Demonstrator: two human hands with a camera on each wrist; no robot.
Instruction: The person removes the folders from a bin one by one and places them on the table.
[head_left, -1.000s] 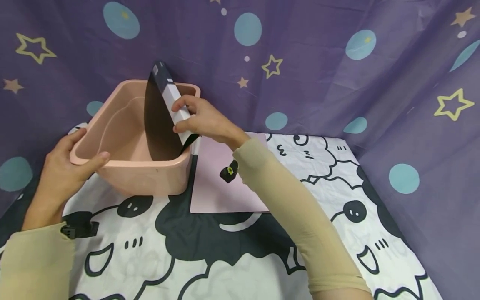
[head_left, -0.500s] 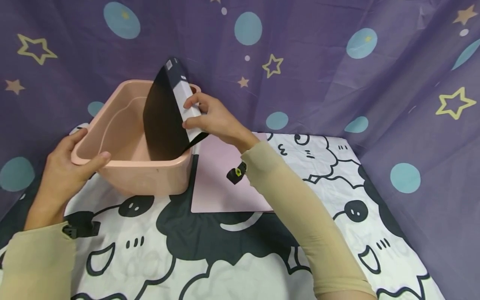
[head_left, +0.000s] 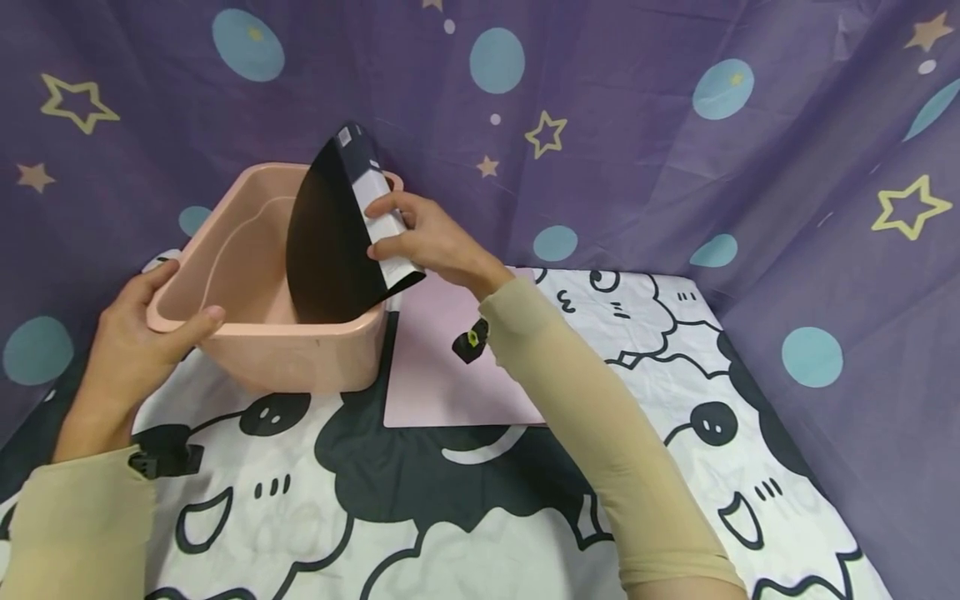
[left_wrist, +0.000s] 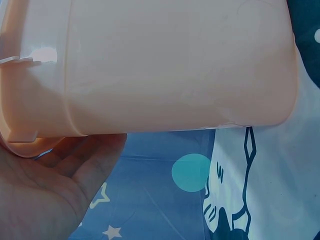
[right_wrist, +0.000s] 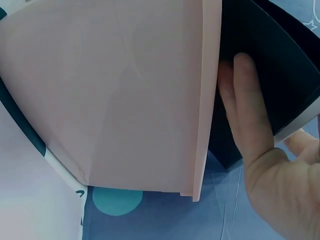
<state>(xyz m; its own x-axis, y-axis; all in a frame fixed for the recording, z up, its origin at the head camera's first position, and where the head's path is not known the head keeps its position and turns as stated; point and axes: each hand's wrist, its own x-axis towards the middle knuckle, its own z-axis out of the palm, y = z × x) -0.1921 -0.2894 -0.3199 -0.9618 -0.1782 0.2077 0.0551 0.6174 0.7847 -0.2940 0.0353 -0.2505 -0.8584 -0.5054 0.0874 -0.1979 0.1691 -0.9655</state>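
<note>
The background was filled by a purple curtain (head_left: 637,175). The surface was covered by a black-and-white cartoon cloth (head_left: 480,562). A peach bin (head_left: 292,358) was set toward the surface's back left corner. A pink mat (head_left: 431,396) was laid just right of it, toward the back edge, partly hidden by the right arm. A black folder (head_left: 322,246) was held tilted, lower part inside the bin, white spine slanted over the bin's right rim. The folder was clamped at the spine by the right hand (head_left: 427,242). The bin's front left rim was gripped by the left hand (head_left: 138,342), thumb laid over it. Small black devices (head_left: 171,452) were worn at both wrists.
</note>
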